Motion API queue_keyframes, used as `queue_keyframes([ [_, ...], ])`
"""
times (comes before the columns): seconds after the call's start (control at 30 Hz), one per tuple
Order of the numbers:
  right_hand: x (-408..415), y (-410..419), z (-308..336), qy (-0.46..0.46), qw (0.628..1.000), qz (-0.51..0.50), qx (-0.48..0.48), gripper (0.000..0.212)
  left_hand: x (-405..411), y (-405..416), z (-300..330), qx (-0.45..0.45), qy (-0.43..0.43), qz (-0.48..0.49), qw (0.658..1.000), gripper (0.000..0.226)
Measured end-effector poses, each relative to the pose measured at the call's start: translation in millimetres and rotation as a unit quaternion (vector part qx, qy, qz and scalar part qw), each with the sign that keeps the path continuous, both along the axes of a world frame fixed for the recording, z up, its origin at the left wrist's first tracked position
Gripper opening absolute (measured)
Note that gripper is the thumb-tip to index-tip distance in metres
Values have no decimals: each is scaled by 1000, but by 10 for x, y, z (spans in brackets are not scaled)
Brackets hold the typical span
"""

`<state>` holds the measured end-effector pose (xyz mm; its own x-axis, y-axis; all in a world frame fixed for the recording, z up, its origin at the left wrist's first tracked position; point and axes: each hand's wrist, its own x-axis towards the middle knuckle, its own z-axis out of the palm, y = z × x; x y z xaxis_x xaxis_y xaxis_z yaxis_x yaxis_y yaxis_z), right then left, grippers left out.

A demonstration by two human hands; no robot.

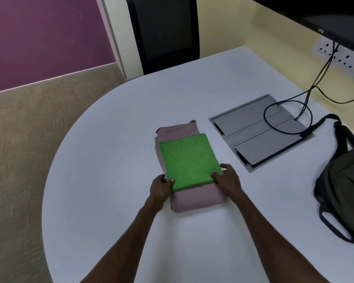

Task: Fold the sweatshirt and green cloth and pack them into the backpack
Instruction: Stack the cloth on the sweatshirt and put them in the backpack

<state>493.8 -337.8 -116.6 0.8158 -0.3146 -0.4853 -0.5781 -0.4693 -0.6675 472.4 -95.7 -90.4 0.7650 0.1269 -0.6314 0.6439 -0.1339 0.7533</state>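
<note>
A folded dusty-pink sweatshirt (194,199) lies in the middle of the white table (110,150). A green cloth (187,160), folded into a square, lies flat on top of it. My left hand (161,186) grips the stack at its near left side, thumb on the green cloth's corner. My right hand (227,178) grips the near right side, thumb on the green cloth and fingers curled round the edge. A dark backpack (347,190) lies at the table's right edge, apart from both hands.
A grey cable hatch (253,135) is set into the table right of the stack, with black cables (307,92) running up to a monitor (325,15) and wall sockets (343,58). A black chair (164,31) stands behind the table.
</note>
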Motion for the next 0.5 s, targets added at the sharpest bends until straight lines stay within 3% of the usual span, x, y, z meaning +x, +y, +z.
queue_keyframes([
  [0.2,324,-395,72,-32,999,-5,-19,53,152,-415,-122,-11,-9,-35,999,42],
  [0.3,441,-504,105,-42,998,14,-51,49,227,-538,-395,-25,-26,-49,998,55],
  [0.5,494,-635,75,-38,994,44,-87,49,260,-676,-263,-5,-40,-86,995,56],
])
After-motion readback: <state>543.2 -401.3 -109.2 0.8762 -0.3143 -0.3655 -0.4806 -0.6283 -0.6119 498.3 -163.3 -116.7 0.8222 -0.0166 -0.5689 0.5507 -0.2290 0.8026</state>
